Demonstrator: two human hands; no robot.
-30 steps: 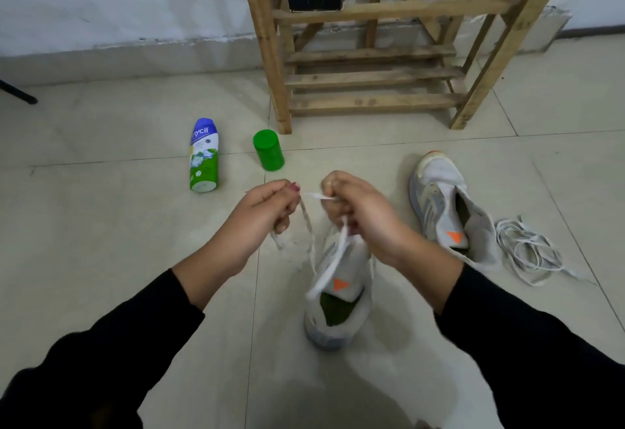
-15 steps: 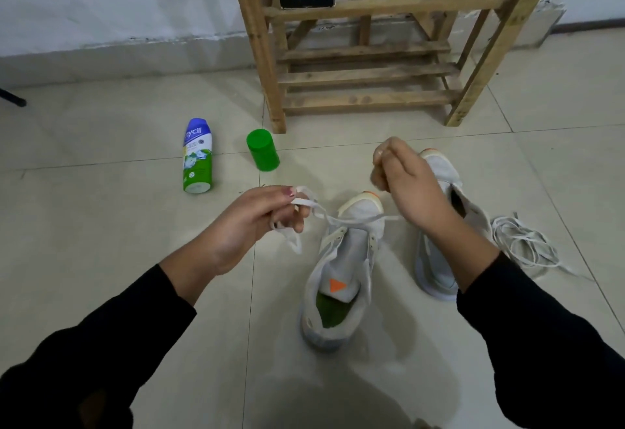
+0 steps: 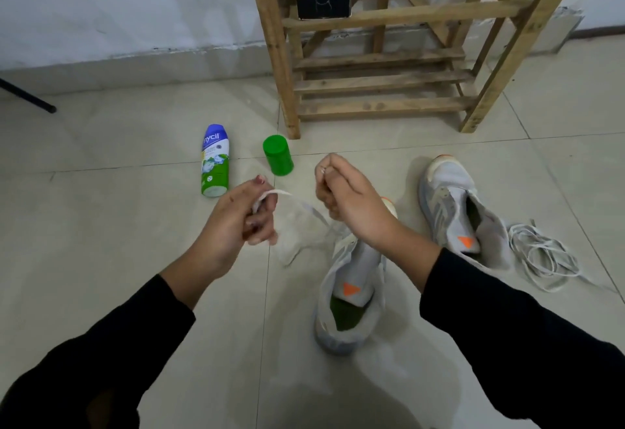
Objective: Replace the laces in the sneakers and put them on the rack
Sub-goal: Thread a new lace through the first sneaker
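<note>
Since the right grip [image 3: 345, 198] has been brought back in towards the left grip [image 3: 243, 215], the white lace [image 3: 284, 192] is judged to have been drawn through the front eyelets, so the lacing has only just begun. Each grip is clamped on a lace end. The near sneaker [image 3: 351, 290] is stood on the floor beneath the right forearm. Its long axis runs away and slightly right, with the toe towards the wooden rack [image 3: 382, 103] and the heel towards the person.
</note>
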